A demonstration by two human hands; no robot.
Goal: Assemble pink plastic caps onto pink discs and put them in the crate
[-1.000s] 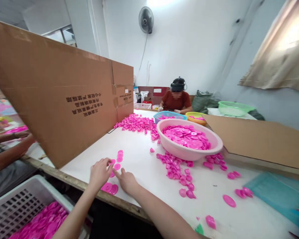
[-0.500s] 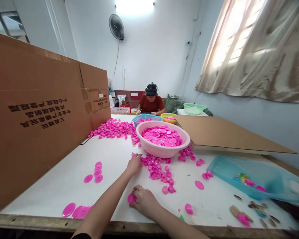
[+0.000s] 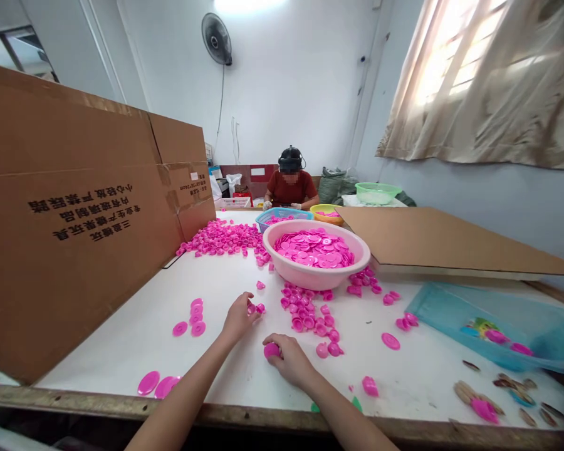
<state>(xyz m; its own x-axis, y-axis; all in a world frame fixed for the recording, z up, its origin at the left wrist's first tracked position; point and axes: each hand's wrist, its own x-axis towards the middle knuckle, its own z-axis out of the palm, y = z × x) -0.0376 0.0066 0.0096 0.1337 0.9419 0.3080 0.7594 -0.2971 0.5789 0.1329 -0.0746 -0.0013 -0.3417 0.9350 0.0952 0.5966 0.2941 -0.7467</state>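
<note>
I judge this a picking-up step: my right hand [image 3: 289, 360] has its grip closed on a round pink piece [image 3: 271, 351] low over the tabletop [image 3: 249, 383], while my left hand [image 3: 237, 318] curls beside small pink cups [image 3: 261, 308], its hold unclear to me. The next move calls for a sure fingertip pinch; both forearms stretch forward, right hand nearer me.

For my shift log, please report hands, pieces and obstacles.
Left hand at small pink pieces. Right hand holds round pink piece. Pink basin beyond both.
</note>
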